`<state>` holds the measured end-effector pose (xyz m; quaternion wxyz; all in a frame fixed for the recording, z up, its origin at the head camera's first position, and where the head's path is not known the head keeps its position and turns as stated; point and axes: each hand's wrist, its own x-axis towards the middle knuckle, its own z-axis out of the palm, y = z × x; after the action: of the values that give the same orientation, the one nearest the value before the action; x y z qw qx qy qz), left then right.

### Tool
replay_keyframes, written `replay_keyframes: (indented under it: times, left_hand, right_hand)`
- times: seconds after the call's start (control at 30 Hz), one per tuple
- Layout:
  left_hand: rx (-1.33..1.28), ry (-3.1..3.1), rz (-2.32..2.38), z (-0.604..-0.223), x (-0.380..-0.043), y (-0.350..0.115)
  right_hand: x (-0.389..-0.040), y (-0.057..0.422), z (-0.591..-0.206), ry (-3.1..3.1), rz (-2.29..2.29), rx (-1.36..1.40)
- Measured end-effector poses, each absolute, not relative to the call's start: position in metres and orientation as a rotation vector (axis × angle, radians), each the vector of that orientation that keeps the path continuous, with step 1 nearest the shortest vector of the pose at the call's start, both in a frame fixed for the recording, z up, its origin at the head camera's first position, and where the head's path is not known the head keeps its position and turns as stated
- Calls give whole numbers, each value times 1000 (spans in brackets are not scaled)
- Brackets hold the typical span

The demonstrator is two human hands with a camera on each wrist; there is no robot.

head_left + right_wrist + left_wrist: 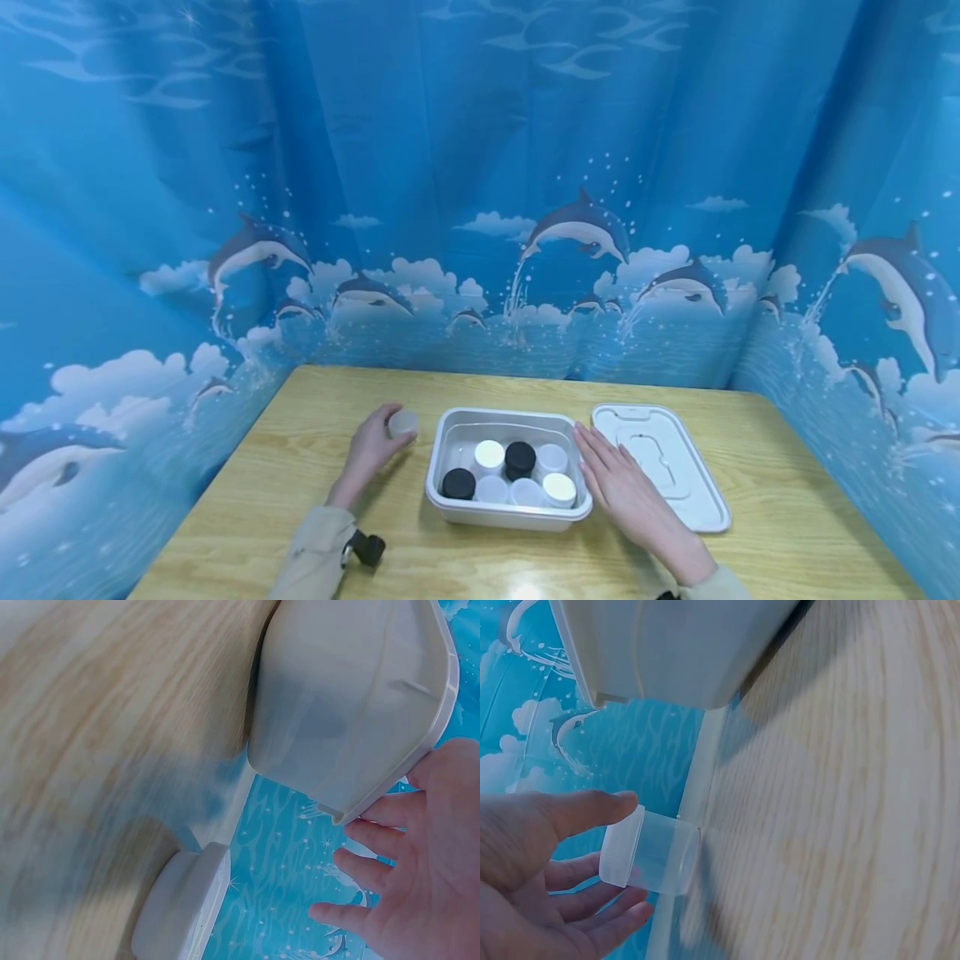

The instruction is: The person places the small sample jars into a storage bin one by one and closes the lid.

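Note:
My left hand holds a small clear plastic jar with a ribbed, frosted screw lid, left of the white bin. In the left wrist view the thumb lies at one side of the lid and the fingers curl round the other; the jar's base is right at the tabletop. Fingers nearly straight, my right hand rests along the right rim of the white plastic bin. Inside the bin stand several similar jars: black-lidded ones, white-lidded ones and frosted-lidded ones.
A white lid for a bin lies flat at the right, partly behind my right hand. Everything stands on a wood-grain table. A blue dolphin-print curtain hangs along the back and both sides.

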<state>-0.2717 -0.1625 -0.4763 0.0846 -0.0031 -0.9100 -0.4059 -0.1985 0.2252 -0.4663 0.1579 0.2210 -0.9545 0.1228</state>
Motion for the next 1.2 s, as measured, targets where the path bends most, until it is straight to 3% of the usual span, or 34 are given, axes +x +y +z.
replay_keyframes:
  times: [0.37,0.87,1.2]
  left_hand:
    - [17,-2681,-1290,-465,-265,-161]
    - [-192,-2537,-1426,-423,-246,-133]
    - [-316,-2601,-1465,-417,-239,-105]
  right_hand:
    - [-199,224,-466,-2763,356,621]
    - [-198,225,-465,-2744,370,618]
    - [-198,225,-466,-2726,364,633]
